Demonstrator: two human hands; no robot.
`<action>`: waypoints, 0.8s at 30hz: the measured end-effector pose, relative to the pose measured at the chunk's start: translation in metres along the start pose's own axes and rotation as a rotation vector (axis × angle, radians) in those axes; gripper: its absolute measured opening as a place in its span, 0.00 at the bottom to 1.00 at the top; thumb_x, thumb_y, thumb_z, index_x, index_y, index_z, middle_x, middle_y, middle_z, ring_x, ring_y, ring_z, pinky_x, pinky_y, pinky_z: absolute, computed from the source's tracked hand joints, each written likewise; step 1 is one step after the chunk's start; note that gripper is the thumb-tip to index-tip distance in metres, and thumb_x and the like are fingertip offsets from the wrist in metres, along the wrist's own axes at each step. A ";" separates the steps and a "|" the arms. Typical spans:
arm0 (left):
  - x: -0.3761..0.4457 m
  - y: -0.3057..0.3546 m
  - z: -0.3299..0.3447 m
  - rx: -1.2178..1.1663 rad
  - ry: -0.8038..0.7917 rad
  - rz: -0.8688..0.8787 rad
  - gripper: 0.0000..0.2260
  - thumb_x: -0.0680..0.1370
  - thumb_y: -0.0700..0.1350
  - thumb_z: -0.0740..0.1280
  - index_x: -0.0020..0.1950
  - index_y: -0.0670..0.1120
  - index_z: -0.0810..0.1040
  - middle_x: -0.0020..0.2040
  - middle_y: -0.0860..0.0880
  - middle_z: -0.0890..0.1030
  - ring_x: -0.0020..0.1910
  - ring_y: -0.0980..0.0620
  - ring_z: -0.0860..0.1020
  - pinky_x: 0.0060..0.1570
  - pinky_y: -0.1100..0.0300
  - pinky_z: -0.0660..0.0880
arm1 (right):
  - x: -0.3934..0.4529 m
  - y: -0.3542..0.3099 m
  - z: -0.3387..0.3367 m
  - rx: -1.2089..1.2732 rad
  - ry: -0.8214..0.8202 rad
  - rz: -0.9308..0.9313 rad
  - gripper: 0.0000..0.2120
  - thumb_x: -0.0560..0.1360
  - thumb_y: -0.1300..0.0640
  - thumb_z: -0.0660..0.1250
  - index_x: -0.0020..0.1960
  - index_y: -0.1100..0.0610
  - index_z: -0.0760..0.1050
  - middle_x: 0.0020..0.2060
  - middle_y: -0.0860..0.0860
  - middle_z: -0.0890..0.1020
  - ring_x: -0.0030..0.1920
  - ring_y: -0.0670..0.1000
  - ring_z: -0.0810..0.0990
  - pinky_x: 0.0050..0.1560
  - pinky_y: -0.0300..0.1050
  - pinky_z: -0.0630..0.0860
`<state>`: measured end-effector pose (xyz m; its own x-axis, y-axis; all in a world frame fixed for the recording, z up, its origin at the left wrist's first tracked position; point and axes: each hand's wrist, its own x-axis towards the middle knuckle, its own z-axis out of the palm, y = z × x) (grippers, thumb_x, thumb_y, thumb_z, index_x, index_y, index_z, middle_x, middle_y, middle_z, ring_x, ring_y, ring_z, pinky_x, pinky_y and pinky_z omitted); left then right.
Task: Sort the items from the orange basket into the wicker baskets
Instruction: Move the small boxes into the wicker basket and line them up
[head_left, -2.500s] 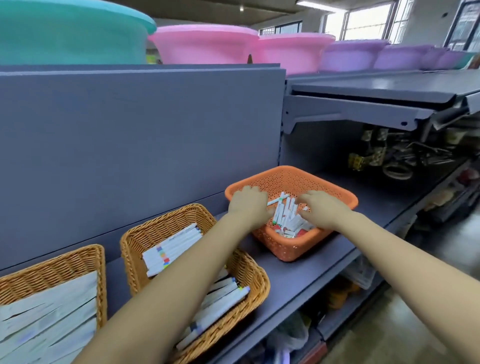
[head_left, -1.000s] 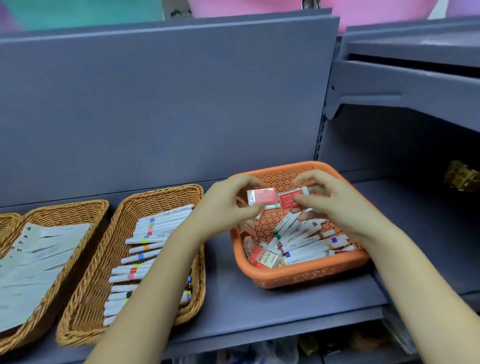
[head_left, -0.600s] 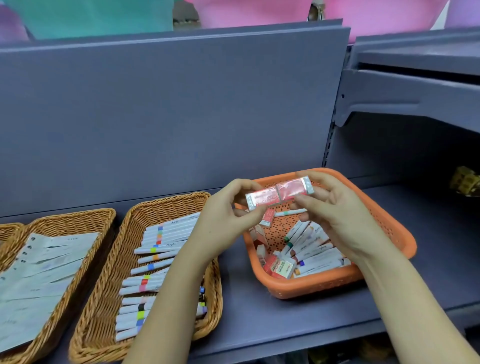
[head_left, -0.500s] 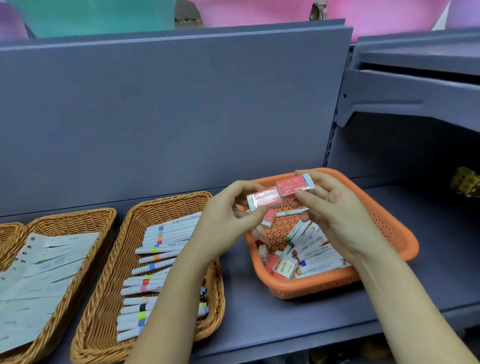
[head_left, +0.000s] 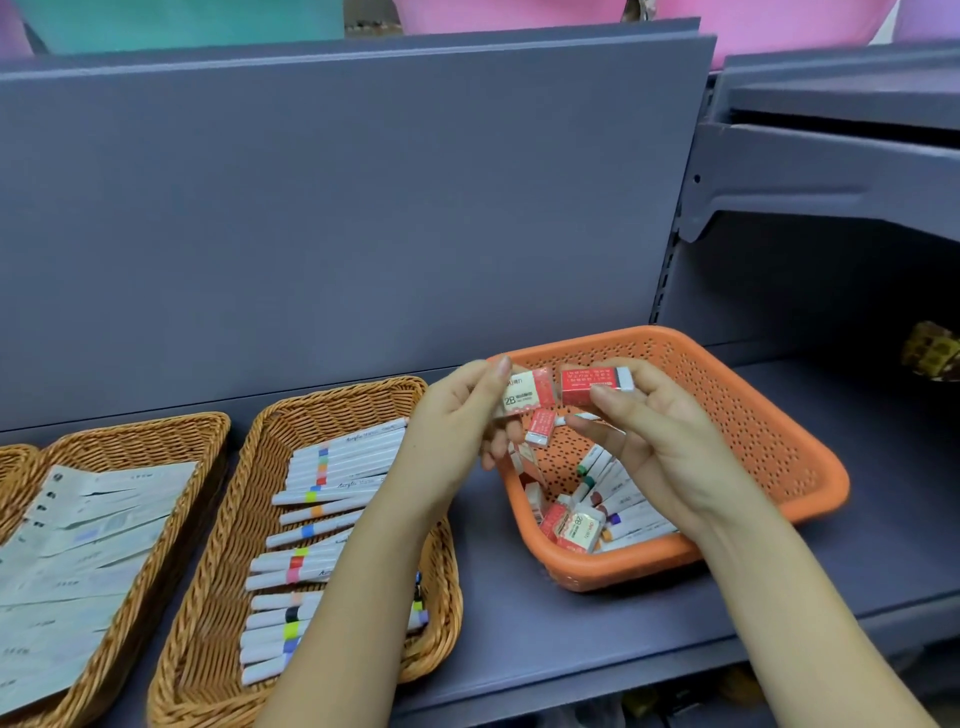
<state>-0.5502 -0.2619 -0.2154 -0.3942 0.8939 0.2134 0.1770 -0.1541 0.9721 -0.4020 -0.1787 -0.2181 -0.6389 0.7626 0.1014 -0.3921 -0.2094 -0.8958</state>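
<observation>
On the grey-blue shelf (head_left: 545, 623), the orange basket (head_left: 753, 415) is sitting right of two wicker baskets (head_left: 208, 545). Above it, the left hand (head_left: 457, 415) is pinching an eraser marked "2B" (head_left: 522, 397); the right hand (head_left: 654, 431) is pinching a red eraser (head_left: 592, 385).

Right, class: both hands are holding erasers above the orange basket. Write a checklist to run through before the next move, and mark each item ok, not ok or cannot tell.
1. Left hand grips the 2B eraser firmly: ok, pinched between thumb and fingers.
2. Right hand grips the red eraser: ok.
3. A third small eraser hangs just below the two: cannot tell which hand holds it.
4. A wicker basket meant for erasers is in view: not ok; the marker basket holds markers, the next one paper strips, and a third shows only its edge.
5. Orange basket still holds items to sort: ok, markers and erasers remain.
</observation>
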 end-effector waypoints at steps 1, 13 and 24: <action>0.000 0.000 0.000 0.009 -0.002 0.003 0.14 0.83 0.48 0.56 0.47 0.43 0.77 0.27 0.50 0.74 0.23 0.56 0.67 0.23 0.66 0.64 | 0.000 0.002 0.000 0.008 0.002 0.004 0.18 0.63 0.58 0.70 0.51 0.61 0.73 0.42 0.54 0.82 0.43 0.48 0.82 0.43 0.39 0.80; 0.001 -0.010 -0.002 0.024 -0.241 -0.098 0.10 0.77 0.41 0.67 0.58 0.49 0.76 0.32 0.56 0.78 0.27 0.57 0.70 0.28 0.65 0.69 | 0.002 0.005 0.004 -0.519 0.098 -0.052 0.12 0.69 0.60 0.73 0.52 0.57 0.78 0.41 0.53 0.84 0.34 0.41 0.78 0.37 0.30 0.73; 0.004 -0.026 -0.004 0.537 -0.035 0.093 0.11 0.72 0.51 0.72 0.54 0.58 0.80 0.44 0.58 0.74 0.41 0.61 0.73 0.44 0.72 0.68 | 0.006 0.010 -0.010 -0.871 0.036 -0.086 0.15 0.69 0.63 0.73 0.51 0.46 0.79 0.46 0.49 0.83 0.38 0.45 0.76 0.47 0.41 0.76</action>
<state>-0.5601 -0.2558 -0.2393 -0.3266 0.9016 0.2838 0.6487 -0.0045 0.7610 -0.4029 -0.1700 -0.2309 -0.6037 0.7759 0.1831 0.2162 0.3804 -0.8992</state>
